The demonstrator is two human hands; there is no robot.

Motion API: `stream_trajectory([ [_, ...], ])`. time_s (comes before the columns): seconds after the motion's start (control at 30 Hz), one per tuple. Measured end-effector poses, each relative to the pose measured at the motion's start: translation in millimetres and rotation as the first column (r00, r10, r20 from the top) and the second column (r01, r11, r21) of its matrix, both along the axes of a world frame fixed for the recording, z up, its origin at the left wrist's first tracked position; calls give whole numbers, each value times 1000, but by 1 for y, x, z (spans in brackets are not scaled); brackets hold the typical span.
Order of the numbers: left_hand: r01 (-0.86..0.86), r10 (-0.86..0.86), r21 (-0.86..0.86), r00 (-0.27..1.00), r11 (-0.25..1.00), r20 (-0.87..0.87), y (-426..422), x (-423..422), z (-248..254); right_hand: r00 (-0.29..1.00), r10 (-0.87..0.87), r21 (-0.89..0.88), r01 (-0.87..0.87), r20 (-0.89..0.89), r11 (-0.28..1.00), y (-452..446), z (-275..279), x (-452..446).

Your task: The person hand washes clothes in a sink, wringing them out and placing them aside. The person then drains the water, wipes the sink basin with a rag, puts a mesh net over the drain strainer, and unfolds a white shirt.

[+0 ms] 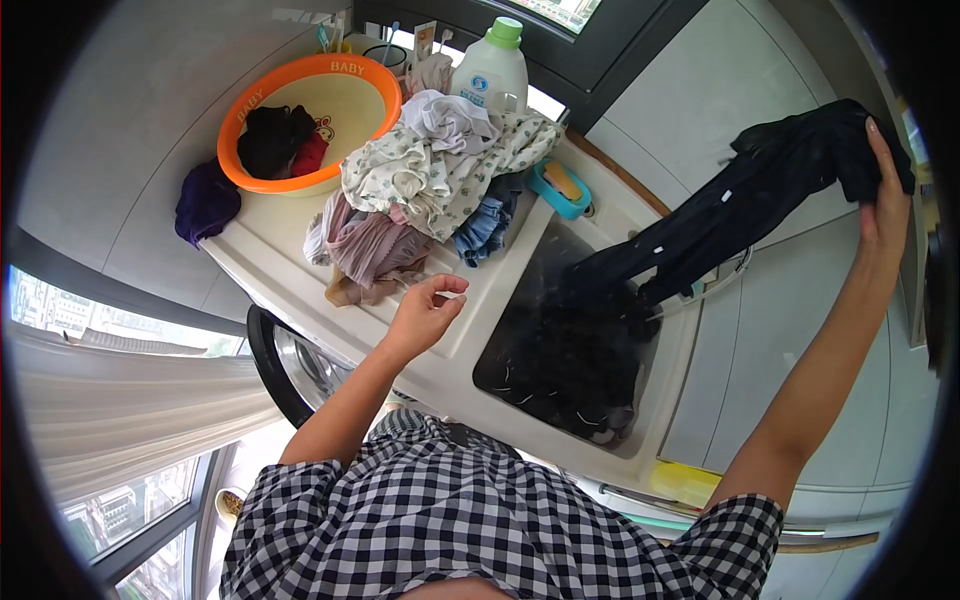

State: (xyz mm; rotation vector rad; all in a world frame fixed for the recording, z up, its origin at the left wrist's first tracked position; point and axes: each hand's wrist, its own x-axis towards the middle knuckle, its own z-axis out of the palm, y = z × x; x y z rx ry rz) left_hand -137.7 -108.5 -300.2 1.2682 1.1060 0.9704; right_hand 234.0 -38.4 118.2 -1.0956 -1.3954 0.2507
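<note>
My right hand is raised at the far right and grips one end of a long dark garment. The cloth slants down from it into the sink, where its lower end meets a heap of dark wet clothes. Nothing is in my left hand, which hovers over the counter by the sink's left edge, fingers loosely curled and thumb a little apart. Just beyond it lies a pile with a pinkish garment, a white leaf-patterned cloth and blue denim.
An orange-rimmed basin holding black and red cloth stands at the back left, beside a purple cloth. A green-capped detergent bottle is at the back. A blue soap dish sits on the sink's rim. Below is an open round washer door.
</note>
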Motion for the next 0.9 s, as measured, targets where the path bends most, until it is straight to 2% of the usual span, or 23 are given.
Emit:
stream_trajectory([
  [0.07, 0, 0, -5, 1000, 1000, -5, 4, -3, 3, 998, -55, 92, 57, -23, 994, 6, -9, -9],
  [0.17, 4, -4, 7, 1000, 1000, -29, 7, -1, -1, 998, -67, 67, 68, -11, 995, 5, -52, -25],
  [0.23, 19, -17, 28, 997, 999, -82, 7, 3, 0, 997, -48, -93, 54, 66, 994, 5, -100, -23],
  [0.27, 25, -21, 35, 994, 999, -109, 5, 5, 1, 989, -22, -233, 55, 143, 971, 8, -128, -18],
  [0.3, 31, -27, 28, 992, 999, -127, 3, 7, 0, 990, -61, -339, 101, 125, 935, 10, -168, -14],
  [0.33, 36, -32, 22, 989, 999, -144, 2, 9, -2, 982, -75, -454, 146, 171, 879, 14, -212, -3],
  [0.37, 41, -37, 19, 986, 999, -163, 1, 11, -4, 991, -64, -587, 119, 113, 801, 16, -258, 3],
  [0.4, 37, -35, 9, 984, 999, -173, 0, 13, -5, 953, -88, -614, 256, 290, 747, 18, -306, 9],
  [0.43, 31, -31, 0, 982, 1000, -185, -1, 14, -6, 941, -76, -671, 290, 330, 682, 14, -339, -1],
  [0.47, 28, -30, -11, 979, 1000, -200, -3, 15, -8, 909, 19, -676, 296, 416, 675, 16, -383, 3],
  [0.5, 21, -20, -1, 978, 1000, -207, -5, 15, -9, 948, 74, -799, 218, 311, 561, 20, -420, 2],
  [0.53, 9, -6, 13, 977, 1000, -215, -6, 16, -9, 855, 175, -697, 260, 487, 668, 23, -469, 10],
  [0.57, -2, 8, 27, 974, 1000, -226, -7, 16, -8, 853, 289, -807, 228, 435, 544, 28, -488, -1],
  [0.6, -21, 25, 20, 971, 1000, -237, -8, 16, -6, 846, 324, -868, 278, 424, 411, 31, -494, -16],
  [0.63, -39, 41, 13, 968, 999, -248, -9, 16, -4, 708, 435, -821, 390, 556, 416, 41, -518, -17],
  [0.7, -62, 70, 35, 956, 997, -286, -15, 16, -7, 711, 428, -829, 465, 558, 310, 48, -565, -16],
  [0.73, -71, 92, 76, 946, 995, -310, -16, 14, -10, 749, 436, -867, 430, 498, 251, 50, -578, -12],
  [0.8, -103, 157, 170, 925, 980, -347, -19, 9, -17, 750, 439, -867, 460, 496, 193, 50, -602, -8],
  [0.9, -118, 284, 356, 841, 927, -461, -23, -3, -23, 671, 497, -828, 512, 551, 227, 49, -617, -5],
])
